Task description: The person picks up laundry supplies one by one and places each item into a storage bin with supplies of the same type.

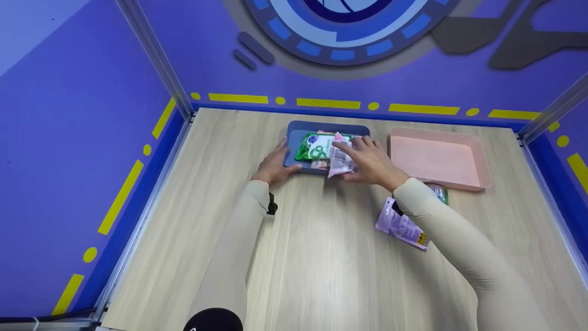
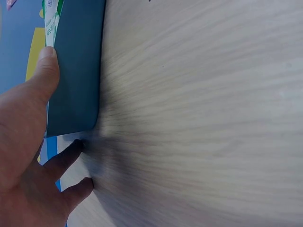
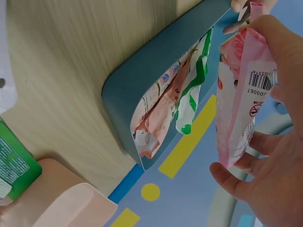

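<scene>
Purple-blue panels (image 1: pixel 92 119) back a wood-grain table (image 1: pixel 303 257) where the left hand (image 1: pixel 274 164), fingers spread, touches a blue tray (image 1: pixel 296 131) bearing a green-and-white packet (image 1: pixel 317 146), the right hand (image 1: pixel 373 162) pinches a rose-printed pink packet (image 1: pixel 341 158) above that tray, and a lilac pouch (image 1: pixel 398 224) lies just nearer than a pink tray (image 1: pixel 434 158).

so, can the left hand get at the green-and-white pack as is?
Likely yes: the left hand is at the blue tray's left end, and the green-and-white pack lies uncovered on that side. The right hand's pink pack overlaps only its right part in the head view.
</scene>
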`<control>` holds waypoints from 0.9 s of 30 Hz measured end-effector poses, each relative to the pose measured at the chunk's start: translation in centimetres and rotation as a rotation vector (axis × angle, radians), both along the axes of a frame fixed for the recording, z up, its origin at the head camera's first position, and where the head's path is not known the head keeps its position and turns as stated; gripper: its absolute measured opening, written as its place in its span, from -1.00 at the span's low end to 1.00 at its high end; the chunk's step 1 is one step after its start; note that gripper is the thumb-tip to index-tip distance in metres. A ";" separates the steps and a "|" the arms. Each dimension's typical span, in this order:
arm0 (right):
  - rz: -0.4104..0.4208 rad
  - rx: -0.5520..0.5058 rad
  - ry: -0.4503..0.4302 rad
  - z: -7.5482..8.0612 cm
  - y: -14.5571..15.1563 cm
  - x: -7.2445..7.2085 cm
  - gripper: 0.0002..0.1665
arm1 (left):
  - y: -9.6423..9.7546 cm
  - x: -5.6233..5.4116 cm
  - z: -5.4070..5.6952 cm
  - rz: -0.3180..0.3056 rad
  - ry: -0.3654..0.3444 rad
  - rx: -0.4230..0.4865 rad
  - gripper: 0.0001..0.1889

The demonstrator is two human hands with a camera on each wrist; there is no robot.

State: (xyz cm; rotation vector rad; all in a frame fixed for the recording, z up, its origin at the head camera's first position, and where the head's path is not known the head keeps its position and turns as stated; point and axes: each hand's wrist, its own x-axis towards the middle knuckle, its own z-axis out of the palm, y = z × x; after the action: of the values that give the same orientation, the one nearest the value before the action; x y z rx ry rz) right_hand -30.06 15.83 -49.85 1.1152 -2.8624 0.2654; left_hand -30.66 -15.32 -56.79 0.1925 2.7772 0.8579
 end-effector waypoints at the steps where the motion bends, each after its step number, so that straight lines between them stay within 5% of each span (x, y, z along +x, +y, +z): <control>1: -0.005 0.004 -0.003 0.0 -0.1 -0.2 0.15 | 0.0 0.1 0.0 0.000 0.002 0.004 -0.12; 27: -0.051 0.035 -0.019 -0.1 -2.4 -3.7 0.13 | 0.0 0.0 -0.1 0.014 -0.010 0.009 -0.12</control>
State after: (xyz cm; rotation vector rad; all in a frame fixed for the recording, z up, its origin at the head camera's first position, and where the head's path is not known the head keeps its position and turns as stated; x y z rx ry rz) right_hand -33.75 13.39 -49.93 1.0490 -2.9179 0.2255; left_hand -30.66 -15.31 -56.92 0.1696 2.7691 0.8724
